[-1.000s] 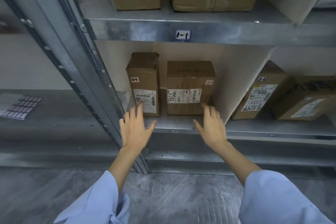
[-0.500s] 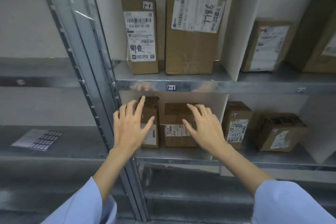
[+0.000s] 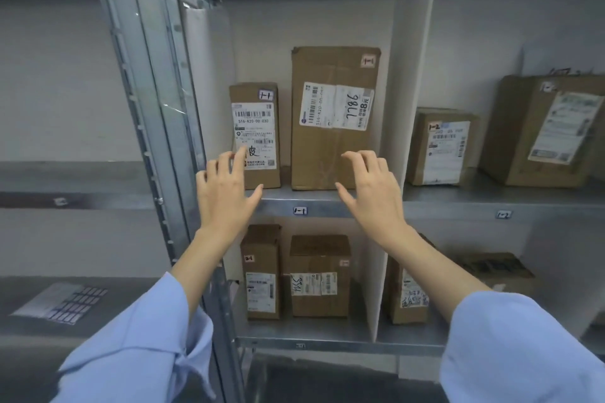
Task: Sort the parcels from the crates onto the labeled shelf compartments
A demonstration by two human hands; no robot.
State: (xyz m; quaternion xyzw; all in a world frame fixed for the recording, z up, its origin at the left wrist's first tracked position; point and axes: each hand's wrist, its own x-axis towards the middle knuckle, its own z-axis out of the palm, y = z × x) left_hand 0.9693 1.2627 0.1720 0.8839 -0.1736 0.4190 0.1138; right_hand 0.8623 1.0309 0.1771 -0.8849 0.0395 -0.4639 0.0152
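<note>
- The left hand [image 3: 226, 193] is raised in front of the 1-1 bay and holds nothing, its fingers spread and slightly bent and its thumb out to the right.
- Its fingertips overlap the lower label of the slim box [image 3: 255, 108]; whether they touch it cannot be told.
- The right hand [image 3: 373, 193] is empty too, with loosely bent fingers, in front of the lower right corner of the tall box [image 3: 334, 65] (contact is unclear here as well).
- The slim box and the tall box stand upright side by side on the upper shelf [image 3: 458, 203], a narrow gap between them, left of the white divider [image 3: 415, 75].
- Each has a small "1-1" sticker at its top right corner, and the 1-1 tag [image 3: 300, 210] sits on the shelf edge below, between the hands.
- Right of the divider, above the 1-2 tag [image 3: 503, 215], stand a small box [image 3: 442, 147] near the divider and a big box [image 3: 543, 131] farther right.
- On the lower shelf [image 3: 327, 334], under the 1-1 bay, a narrow box [image 3: 262, 271] marked 2-1 stands just beside a square box [image 3: 319, 275].
- Farther right on that shelf, another box [image 3: 406, 294] is partly hidden by the right forearm.
- A sticker sheet [image 3: 62, 303] lies on the grey shelf at far left, beyond the steel post [image 3: 147, 108].
- Both forearms come out of light blue sleeves [image 3: 510, 353].
</note>
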